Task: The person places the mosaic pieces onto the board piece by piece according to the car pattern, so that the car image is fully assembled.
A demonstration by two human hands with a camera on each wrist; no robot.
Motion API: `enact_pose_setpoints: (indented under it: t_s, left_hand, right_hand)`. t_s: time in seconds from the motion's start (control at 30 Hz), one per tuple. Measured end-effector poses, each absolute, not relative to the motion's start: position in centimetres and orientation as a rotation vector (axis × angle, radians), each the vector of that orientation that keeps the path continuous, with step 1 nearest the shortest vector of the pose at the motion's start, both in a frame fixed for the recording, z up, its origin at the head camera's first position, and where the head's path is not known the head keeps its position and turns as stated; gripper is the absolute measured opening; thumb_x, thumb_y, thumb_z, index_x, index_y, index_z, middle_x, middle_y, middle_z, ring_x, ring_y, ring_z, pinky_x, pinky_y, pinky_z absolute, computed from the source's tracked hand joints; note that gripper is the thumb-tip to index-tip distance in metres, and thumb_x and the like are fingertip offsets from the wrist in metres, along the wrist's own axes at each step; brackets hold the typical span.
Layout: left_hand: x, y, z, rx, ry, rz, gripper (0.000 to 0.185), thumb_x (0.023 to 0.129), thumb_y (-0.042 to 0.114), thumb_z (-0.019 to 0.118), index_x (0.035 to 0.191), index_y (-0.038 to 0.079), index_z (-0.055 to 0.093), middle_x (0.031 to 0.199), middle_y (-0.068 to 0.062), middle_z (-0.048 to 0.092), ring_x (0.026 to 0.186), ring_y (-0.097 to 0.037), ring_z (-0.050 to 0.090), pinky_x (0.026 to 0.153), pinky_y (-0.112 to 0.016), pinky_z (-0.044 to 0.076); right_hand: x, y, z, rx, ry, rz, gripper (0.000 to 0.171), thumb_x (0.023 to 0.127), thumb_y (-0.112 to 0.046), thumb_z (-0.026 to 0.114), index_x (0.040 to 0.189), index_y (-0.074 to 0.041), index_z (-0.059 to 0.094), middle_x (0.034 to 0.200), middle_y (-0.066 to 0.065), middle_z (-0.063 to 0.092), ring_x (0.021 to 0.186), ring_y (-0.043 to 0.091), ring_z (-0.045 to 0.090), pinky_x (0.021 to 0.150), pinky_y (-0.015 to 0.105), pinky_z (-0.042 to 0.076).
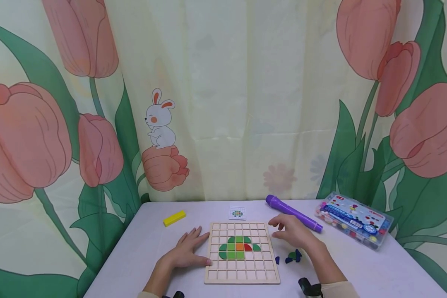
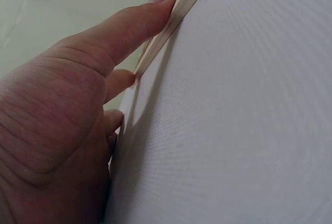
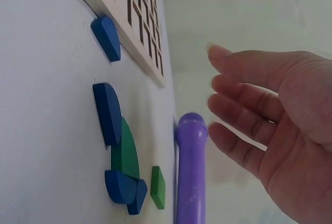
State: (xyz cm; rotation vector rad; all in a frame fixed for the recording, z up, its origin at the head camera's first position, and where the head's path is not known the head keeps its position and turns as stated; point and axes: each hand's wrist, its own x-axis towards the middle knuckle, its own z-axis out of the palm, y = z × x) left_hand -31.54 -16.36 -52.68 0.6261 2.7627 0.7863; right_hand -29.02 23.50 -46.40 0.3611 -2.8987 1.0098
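1. Two hands flank the gridded wooden board [image 1: 260, 274], which lies flat on the white table [image 1: 130, 265].
2. Left hand [image 1: 187, 251]: fingers extended and spread wide; thumb resting on the board's left edge, index fingertip touching the same edge farther up.
3. Right hand [image 1: 292, 230]: raised just beside the board's upper right corner; fingers loosely bent, thumb set apart from them, grasp empty.
4. Board contents: green pieces [image 1: 231, 247], one orange square [image 1: 240, 246] and one red piece [image 1: 247, 247], grouped above the board's centre, between the hands.
5. Loose blue pieces [image 3: 107, 115] and a dark green piece [image 3: 124, 151]: on the table right of the board, nearer the person than the right hand.
6. Plastic case [image 1: 354, 219], far right: printed lid label; lettering too small to read.
7. Card [image 1: 237, 213], beyond the board: printed grid with a coloured figure.
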Motion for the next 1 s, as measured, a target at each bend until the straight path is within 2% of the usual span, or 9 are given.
enact_pose_setpoints:
  t_s: [0.47, 0.73, 1.0]
  left_hand:
    - [-31.5, -16.3, -52.7, 0.626, 2.762, 0.794, 0.099, 0.077, 0.067, 0.078, 0.159, 0.024, 0.045, 0.172, -0.017, 0.025, 0.161, -0.039, 0.014, 0.129, -0.066, 0.006]
    - [-31.6, -16.4, -52.8, 0.645, 2.764, 0.794, 0.099, 0.077, 0.067, 0.078, 0.159, 0.022, 0.045, 0.172, -0.017, 0.025, 0.161, -0.040, 0.015, 0.129, -0.066, 0.006]
    - [-31.7, -16.5, -52.8, 0.651, 2.764, 0.794, 0.099, 0.077, 0.067, 0.078, 0.159, 0.022, 0.045, 0.172, -0.018, 0.025, 0.161, -0.040, 0.015, 0.128, -0.067, 0.007]
  right_hand:
    - [-29.6, 26.4, -46.9, 0.214, -2.970, 1.043, 0.034, 0.088, -0.007, 0.082, 0.121, -0.009, 0.075, 0.114, 0.007, 0.073, 0.095, 0.019, 0.058, 0.077, 0.029, 0.053]
    - [-29.7, 28.0, -47.0, 0.184, -3.008, 1.028, 0.035, 0.087, -0.004, 0.081, 0.121, -0.006, 0.075, 0.107, 0.006, 0.072, 0.092, 0.020, 0.058, 0.077, 0.032, 0.055]
    - [-29.8, 28.9, -47.6, 0.104, -3.068, 1.032, 0.036, 0.084, 0.002, 0.082, 0.119, -0.003, 0.076, 0.100, 0.004, 0.072, 0.091, 0.019, 0.061, 0.087, 0.041, 0.060]
